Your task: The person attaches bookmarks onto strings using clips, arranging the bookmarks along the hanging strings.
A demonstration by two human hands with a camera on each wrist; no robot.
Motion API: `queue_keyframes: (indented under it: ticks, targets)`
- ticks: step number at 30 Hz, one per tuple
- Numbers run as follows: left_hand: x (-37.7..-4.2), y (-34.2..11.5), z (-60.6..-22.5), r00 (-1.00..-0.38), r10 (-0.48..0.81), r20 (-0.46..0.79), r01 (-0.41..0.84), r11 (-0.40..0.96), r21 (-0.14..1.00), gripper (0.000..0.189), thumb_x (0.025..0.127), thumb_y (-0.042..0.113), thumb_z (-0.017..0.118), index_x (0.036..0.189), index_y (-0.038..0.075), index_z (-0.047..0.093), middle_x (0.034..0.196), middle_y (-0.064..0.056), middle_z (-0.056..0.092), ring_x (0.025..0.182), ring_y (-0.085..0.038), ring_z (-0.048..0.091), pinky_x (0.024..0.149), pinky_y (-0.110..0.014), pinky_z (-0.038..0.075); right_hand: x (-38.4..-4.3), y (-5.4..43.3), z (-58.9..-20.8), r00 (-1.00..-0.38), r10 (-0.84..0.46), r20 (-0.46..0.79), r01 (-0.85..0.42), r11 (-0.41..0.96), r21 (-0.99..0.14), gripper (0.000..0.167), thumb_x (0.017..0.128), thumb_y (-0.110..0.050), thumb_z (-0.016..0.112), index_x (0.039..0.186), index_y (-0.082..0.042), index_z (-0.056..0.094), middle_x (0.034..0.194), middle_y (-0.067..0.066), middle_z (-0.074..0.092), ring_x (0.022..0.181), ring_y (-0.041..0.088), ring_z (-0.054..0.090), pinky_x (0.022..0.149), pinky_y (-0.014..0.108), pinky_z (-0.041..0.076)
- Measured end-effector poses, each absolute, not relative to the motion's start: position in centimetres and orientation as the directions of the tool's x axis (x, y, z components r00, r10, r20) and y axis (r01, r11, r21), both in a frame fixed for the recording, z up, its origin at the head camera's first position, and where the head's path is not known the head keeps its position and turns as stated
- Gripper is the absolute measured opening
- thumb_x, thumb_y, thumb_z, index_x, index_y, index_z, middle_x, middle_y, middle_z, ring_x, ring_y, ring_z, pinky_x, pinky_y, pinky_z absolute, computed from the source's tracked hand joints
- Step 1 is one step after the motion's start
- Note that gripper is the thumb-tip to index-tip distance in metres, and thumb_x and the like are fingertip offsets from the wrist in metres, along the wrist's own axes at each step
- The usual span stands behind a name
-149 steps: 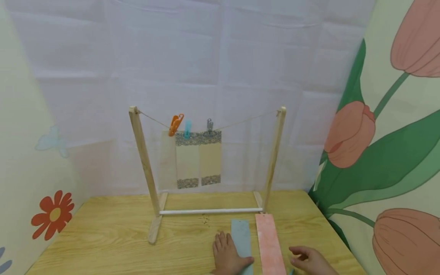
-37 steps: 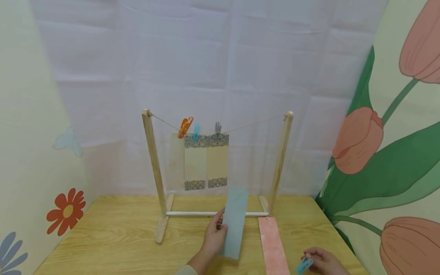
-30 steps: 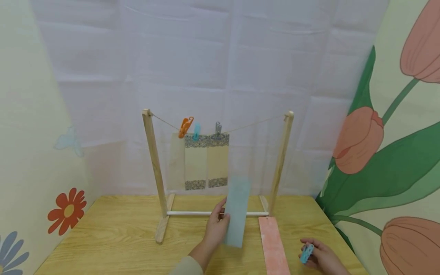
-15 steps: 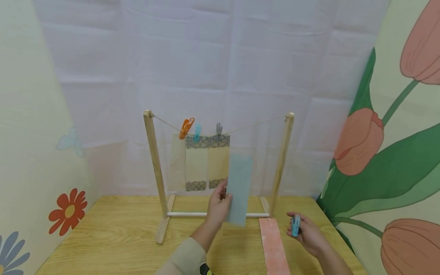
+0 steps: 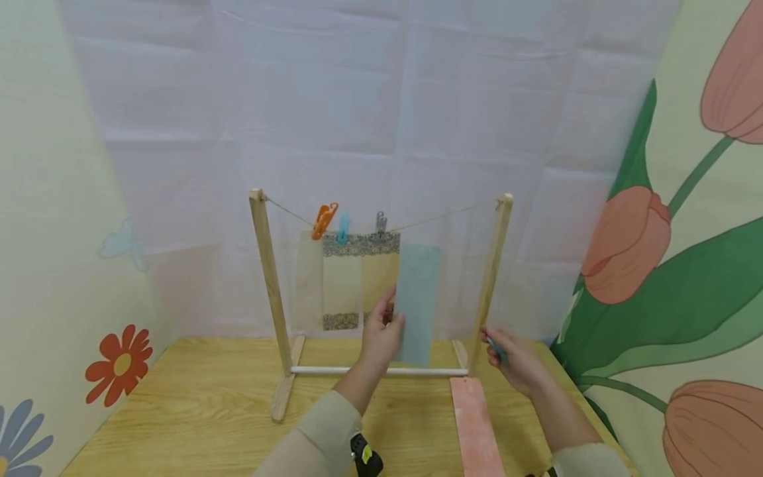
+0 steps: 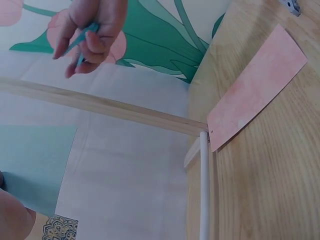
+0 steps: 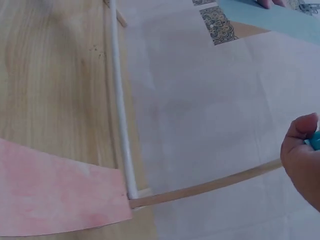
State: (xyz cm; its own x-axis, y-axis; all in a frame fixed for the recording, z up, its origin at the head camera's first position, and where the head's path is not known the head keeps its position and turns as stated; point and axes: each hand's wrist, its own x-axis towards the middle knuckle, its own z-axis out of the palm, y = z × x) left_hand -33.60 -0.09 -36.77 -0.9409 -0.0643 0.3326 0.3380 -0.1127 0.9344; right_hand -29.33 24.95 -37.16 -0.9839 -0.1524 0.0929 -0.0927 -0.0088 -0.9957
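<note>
My left hand (image 5: 379, 338) pinches a light blue paper strip (image 5: 419, 301) by its left edge, thumb in front. The strip stands upright just below the string (image 5: 444, 215), right of the hanging strips. My right hand (image 5: 520, 364) holds a blue clothespin (image 6: 81, 39) between thumb and fingers, close to the right post. Three strips hang from the string: a plain pale one (image 5: 308, 285) and two beige ones (image 5: 341, 285) with dark lace-patterned ends. An orange clothespin (image 5: 324, 221), a light blue clothespin (image 5: 343, 228) and a grey clothespin (image 5: 381, 225) grip them.
The wooden frame has a left post (image 5: 270, 285), a right post (image 5: 495, 271) and a white bottom bar (image 5: 381, 371). A pink paper strip (image 5: 477, 424) lies on the table before the right foot. A grey clip (image 6: 291, 6) lies beyond it in the left wrist view.
My left hand has picked the blue strip off the table and raised it towards the string. The right hand has taken the blue clothespin and moved up and left towards the post.
</note>
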Motion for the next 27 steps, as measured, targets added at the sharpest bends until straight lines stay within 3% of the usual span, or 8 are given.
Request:
queue_keyframes:
  ticks: [3,5,8,11,14,17,21,27]
  targets:
    - [-33.7,-0.2,-36.4,-0.944,-0.063,0.324,0.329,-0.111,0.938,0.055,0.091,-0.005,0.054,0.143,0.016,0.051,0.105,-0.014,0.060,0.087,-0.014,0.050,0.074,-0.027,0.048,-30.0,24.3,-35.9,-0.986,-0.127,0.107,-0.119,0.098,-0.988,0.033,0.105,-0.028,0.045,0.130,-0.010,0.055,0.108,-0.009,0.058,0.092,0.002,0.051,0.083,0.020,0.045]
    - [-33.6,-0.3,-36.2,-0.945,-0.060,0.322,0.327,-0.105,0.939,0.055,0.092,-0.003,0.054,0.143,0.017,0.051,0.106,-0.014,0.060,0.087,-0.015,0.050,0.076,-0.028,0.049,-30.3,24.0,-34.9,-0.985,-0.118,0.125,-0.145,0.177,-0.974,0.045,0.104,-0.028,0.047,0.142,-0.004,0.047,0.123,0.003,0.062,0.114,0.012,0.052,0.096,0.028,0.041]
    - [-33.6,-0.5,-35.9,-0.942,-0.057,0.330,0.334,-0.100,0.937,0.054,0.093,-0.002,0.053,0.144,0.017,0.050,0.110,-0.016,0.060,0.089,-0.015,0.051,0.077,-0.030,0.050,-30.8,23.7,-33.5,-0.977,-0.146,0.153,-0.188,0.269,-0.945,0.056,0.104,-0.029,0.046,0.150,0.001,0.033,0.146,0.020,0.048,0.138,0.028,0.038,0.101,0.030,0.035]
    - [-33.7,-0.5,-35.7,-0.941,-0.053,0.334,0.338,-0.110,0.935,0.055,0.093,-0.002,0.053,0.144,0.017,0.048,0.114,-0.017,0.059,0.090,-0.016,0.051,0.077,-0.031,0.050,-31.2,23.6,-32.1,-0.965,-0.199,0.173,-0.225,0.277,-0.934,0.057,0.105,-0.027,0.045,0.152,0.002,0.028,0.153,0.028,0.034,0.144,0.038,0.028,0.102,0.026,0.038]
    - [-33.8,-0.5,-35.5,-0.942,-0.052,0.332,0.336,-0.121,0.934,0.055,0.093,-0.002,0.054,0.145,0.017,0.048,0.115,-0.017,0.058,0.091,-0.015,0.051,0.077,-0.031,0.051,-31.5,23.6,-30.8,-0.952,-0.235,0.197,-0.262,0.289,-0.921,0.058,0.105,-0.026,0.045,0.152,0.001,0.027,0.154,0.027,0.032,0.143,0.036,0.031,0.103,0.021,0.038]
    - [-33.8,-0.5,-35.3,-0.944,-0.056,0.325,0.329,-0.125,0.936,0.056,0.093,-0.002,0.054,0.145,0.019,0.048,0.116,-0.017,0.058,0.091,-0.015,0.051,0.077,-0.030,0.051,-31.8,23.4,-29.6,-0.944,-0.245,0.221,-0.289,0.293,-0.911,0.057,0.104,-0.024,0.048,0.151,0.003,0.030,0.150,0.022,0.041,0.133,0.019,0.047,0.103,0.019,0.040]
    - [-33.9,-0.4,-35.0,-0.942,-0.069,0.330,0.336,-0.126,0.933,0.056,0.092,-0.002,0.054,0.144,0.020,0.050,0.115,-0.017,0.059,0.090,-0.015,0.051,0.077,-0.030,0.050,-32.5,23.1,-28.1,-0.934,-0.240,0.263,-0.323,0.260,-0.910,0.054,0.102,-0.017,0.051,0.146,0.009,0.034,0.123,-0.003,0.061,0.108,-0.005,0.056,0.094,0.012,0.045]
    - [-34.2,-0.5,-34.7,-0.937,-0.074,0.340,0.347,-0.138,0.928,0.055,0.093,-0.003,0.054,0.143,0.018,0.050,0.114,-0.017,0.058,0.089,-0.014,0.050,0.076,-0.027,0.048,-33.0,22.4,-26.3,-0.941,-0.172,0.292,-0.332,0.294,-0.896,0.053,0.099,-0.017,0.057,0.145,0.004,0.040,0.100,-0.018,0.061,0.096,-0.004,0.058,0.103,0.027,0.043]
